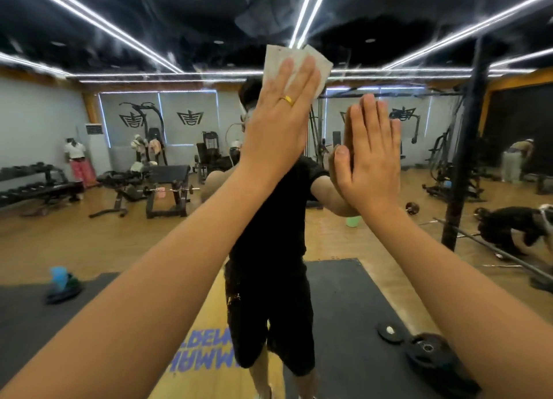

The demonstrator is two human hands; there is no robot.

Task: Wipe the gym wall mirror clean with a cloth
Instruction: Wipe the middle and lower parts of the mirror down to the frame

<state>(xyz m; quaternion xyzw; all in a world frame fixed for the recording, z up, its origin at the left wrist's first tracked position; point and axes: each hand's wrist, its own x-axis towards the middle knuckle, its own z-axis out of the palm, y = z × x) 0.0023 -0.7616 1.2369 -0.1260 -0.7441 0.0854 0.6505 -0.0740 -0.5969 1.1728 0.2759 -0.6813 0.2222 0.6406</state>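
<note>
Gym equipment (167, 177) is reflecting in the large streaky wall mirror (119, 243); the left hand (279, 126) is pressing a white rectangular cloth (276, 59) under its straight fingers (305, 75), while the right hand (371, 162) is resting flat, open-fingered, beside them.

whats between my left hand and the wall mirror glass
A pale grey-white cloth: in the head view the left hand presses it flat against the large gym wall mirror. The right hand lies bare on the mirror.
</note>
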